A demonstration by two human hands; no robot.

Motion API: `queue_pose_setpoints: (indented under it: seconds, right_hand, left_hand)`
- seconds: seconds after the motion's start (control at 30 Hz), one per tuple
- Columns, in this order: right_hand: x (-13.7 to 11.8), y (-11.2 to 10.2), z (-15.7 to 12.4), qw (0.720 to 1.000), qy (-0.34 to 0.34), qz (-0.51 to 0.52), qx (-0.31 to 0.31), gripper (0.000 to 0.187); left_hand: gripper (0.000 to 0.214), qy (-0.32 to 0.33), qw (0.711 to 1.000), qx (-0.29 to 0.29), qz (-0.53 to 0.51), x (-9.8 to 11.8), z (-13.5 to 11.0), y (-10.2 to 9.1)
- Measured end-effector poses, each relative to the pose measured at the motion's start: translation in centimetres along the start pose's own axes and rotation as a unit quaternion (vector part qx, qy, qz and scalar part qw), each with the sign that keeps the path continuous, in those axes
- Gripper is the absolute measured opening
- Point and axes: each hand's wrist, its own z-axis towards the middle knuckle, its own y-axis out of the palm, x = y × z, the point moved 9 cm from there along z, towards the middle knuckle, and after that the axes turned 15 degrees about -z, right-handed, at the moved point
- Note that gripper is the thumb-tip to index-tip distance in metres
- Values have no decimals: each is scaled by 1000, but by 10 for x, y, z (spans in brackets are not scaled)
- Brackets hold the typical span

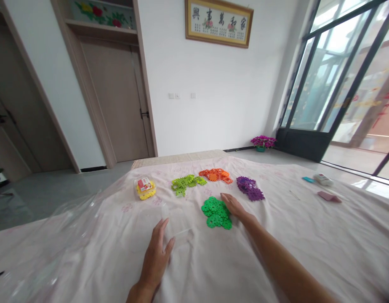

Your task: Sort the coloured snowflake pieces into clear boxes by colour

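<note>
A pile of green snowflake-shaped plastic building pieces (216,213) lies on the cloth in front of me. My right hand (234,205) reaches along its right side, fingers stretched out and touching the edge; some fingertips are hidden. My left hand (157,249) is at a clear plastic box (182,236), thumb and fingers apart; whether it presses on the box is hard to tell. Farther back lie piles of lime-green pieces (186,183), orange pieces (215,175) and purple pieces (249,188). Yellow pieces sit in a labelled clear box (145,187) at the left.
A pale floral cloth (276,240) with wrinkles covers the surface. Crumpled clear plastic film (71,223) spreads at the left. To the right are a white packet (323,179), a blue item (307,179) and a pinkish folded piece (329,196).
</note>
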Motion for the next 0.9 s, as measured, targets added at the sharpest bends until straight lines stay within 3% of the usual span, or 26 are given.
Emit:
queue_pose_setpoints:
  seconds: [0.13, 0.27, 0.37, 0.47, 0.57, 0.77, 0.9]
  right_hand:
    - [-9, 9, -15, 999, -4, -7, 47, 54]
    - [-32, 22, -20, 996, -7, 62, 64, 57]
    - [-27, 9, -28, 984, 24, 97, 145, 55]
    - [-12, -11, -45, 971, 77, 58, 221, 47]
    - [-14, -20, -54, 977, 76, -18, 199, 41]
    - [-31, -18, -58, 990, 58, -96, 81, 42]
    - [-38, -17, -57, 992, 40, -100, 68, 39]
  left_hand:
    - [48, 44, 998, 32, 43, 10, 0, -7]
    - [40, 113, 989, 39, 91, 28, -1, -10]
    - [31, 167, 980, 34, 103, 40, -2, -11]
    - [24, 195, 975, 32, 98, 45, -3, -11]
    - [21, 196, 976, 32, 92, 45, -3, -11]
    - [19, 195, 977, 31, 75, 47, -6, -12]
    - [18, 198, 977, 32, 68, 50, -5, -12]
